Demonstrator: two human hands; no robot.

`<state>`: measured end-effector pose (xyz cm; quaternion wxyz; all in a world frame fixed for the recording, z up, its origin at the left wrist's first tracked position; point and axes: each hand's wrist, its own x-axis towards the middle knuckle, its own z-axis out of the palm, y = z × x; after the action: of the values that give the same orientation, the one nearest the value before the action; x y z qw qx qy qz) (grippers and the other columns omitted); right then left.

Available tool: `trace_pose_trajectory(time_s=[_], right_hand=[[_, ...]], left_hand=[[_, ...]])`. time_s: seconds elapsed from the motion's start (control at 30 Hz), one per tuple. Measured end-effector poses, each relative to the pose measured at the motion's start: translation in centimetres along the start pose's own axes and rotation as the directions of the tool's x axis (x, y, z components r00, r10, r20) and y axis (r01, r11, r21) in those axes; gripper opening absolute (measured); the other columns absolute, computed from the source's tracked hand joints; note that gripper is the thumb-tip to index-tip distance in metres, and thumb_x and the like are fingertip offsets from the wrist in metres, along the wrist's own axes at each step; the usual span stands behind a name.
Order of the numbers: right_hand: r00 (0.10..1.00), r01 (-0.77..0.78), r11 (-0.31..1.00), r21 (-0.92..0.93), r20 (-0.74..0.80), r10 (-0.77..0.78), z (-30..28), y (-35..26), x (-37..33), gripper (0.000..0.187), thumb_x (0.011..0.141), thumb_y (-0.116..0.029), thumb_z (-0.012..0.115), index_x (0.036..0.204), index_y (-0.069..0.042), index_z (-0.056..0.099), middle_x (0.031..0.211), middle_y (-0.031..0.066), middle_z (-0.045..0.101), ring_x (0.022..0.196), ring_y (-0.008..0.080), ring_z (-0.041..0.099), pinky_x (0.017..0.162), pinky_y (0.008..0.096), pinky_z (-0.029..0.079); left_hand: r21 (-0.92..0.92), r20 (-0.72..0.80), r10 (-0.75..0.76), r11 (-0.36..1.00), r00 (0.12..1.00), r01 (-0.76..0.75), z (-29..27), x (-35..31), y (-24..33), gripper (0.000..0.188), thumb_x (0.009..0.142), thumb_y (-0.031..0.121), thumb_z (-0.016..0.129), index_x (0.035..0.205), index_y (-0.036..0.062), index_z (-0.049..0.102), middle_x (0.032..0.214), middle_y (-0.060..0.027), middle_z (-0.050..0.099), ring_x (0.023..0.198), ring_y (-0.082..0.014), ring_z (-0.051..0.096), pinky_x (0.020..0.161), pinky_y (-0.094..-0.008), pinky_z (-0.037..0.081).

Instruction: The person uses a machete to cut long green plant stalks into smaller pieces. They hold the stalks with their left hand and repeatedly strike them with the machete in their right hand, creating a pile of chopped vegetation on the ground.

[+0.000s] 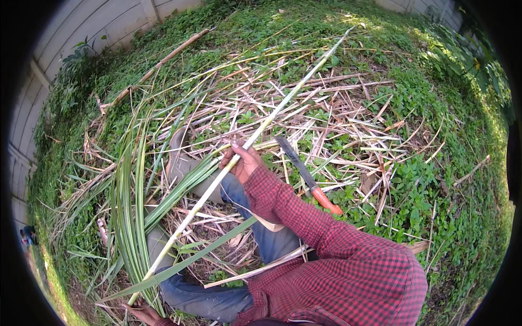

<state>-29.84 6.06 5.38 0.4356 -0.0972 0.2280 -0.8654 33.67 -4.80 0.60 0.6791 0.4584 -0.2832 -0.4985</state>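
Observation:
A long, pale green stalk [198, 204] slants from the lower left up to the far right, its tapered tip out over the grass. My right hand [246, 163] grips it near the middle, above my bent knee. At the lower end my left hand [143, 312] holds the same stalk, partly cut off by the picture's edge. A long green leaf blade [209, 251] comes off the stalk near that hand. Just right of my right hand, a machete [312, 185] with a dark blade and orange handle lies on the ground.
Long green leaves [128, 212] lie bunched at my left, beside my boots [179, 155]. Dry cut stalks [337, 122] litter the ground ahead. A brown branch [157, 68] lies far left, before a pale panel wall [103, 24]. Low green plants [418, 185] grow at the right.

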Motion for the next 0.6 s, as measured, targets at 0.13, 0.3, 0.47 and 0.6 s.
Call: trace_pose_trajectory(time_s=[0.13, 0.3, 0.47, 0.6], right_hand=[[0.993, 0.025, 0.982, -0.186, 0.122, -0.002, 3.2, -3.6, -3.9, 0.01, 0.092, -0.017, 0.052, 0.097, -0.01, 0.048, 0.08, 0.0089, 0.058, 0.08, 0.0289, 0.064, 0.072, 0.0458, 0.057], [0.981, 0.096, 0.976, -0.196, 0.185, -0.059, 4.6, -6.2, -3.1, 0.008, 0.092, -0.013, 0.051, 0.099, -0.01, 0.05, 0.078, 0.0092, 0.059, 0.077, 0.027, 0.064, 0.071, 0.0422, 0.058], [0.941, 0.106, 0.96, -0.26, 0.337, -0.013, 6.1, -9.5, 4.2, 0.014, 0.093, -0.016, 0.051, 0.101, -0.004, 0.051, 0.09, 0.0139, 0.063, 0.087, 0.0296, 0.065, 0.075, 0.0415, 0.058], [0.99, 0.104, 0.686, -0.72, 0.005, -0.144, 9.4, -17.7, 18.8, 0.056, 0.098, -0.041, 0.029, 0.138, -0.004, 0.017, 0.116, 0.027, 0.054, 0.101, 0.0364, 0.059, 0.081, 0.0478, 0.054]], left_hand=[[-0.075, -0.135, -0.134, 0.989, 0.982, 0.125, 3.2, -0.3, -5.9, 0.039, 0.089, 0.038, 0.058, 0.112, 0.0079, 0.05, 0.096, -0.0062, 0.057, 0.081, -0.0155, 0.052, 0.072, -0.0284, 0.043], [-0.227, -0.082, -0.031, 0.974, 0.996, 0.012, 6.5, -2.0, -4.2, 0.028, 0.092, 0.036, 0.052, 0.097, 0.0083, 0.054, 0.085, -0.003, 0.059, 0.074, -0.0154, 0.055, 0.066, -0.0291, 0.048], [-0.244, 0.19, -0.023, 0.967, 0.982, 0.07, 13.8, -2.6, -1.1, 0.034, 0.093, 0.039, 0.05, 0.092, 0.0048, 0.053, 0.068, 0.0006, 0.047, 0.06, -0.0093, 0.04, 0.055, -0.0244, 0.037], [0.037, 0.705, -0.115, 0.991, 0.7, 0.126, 26.0, 0.6, 2.3, 0.042, 0.093, 0.023, 0.052, 0.125, -0.0033, 0.045, 0.106, -0.0158, 0.06, 0.092, -0.0186, 0.061, 0.087, -0.0297, 0.05]])
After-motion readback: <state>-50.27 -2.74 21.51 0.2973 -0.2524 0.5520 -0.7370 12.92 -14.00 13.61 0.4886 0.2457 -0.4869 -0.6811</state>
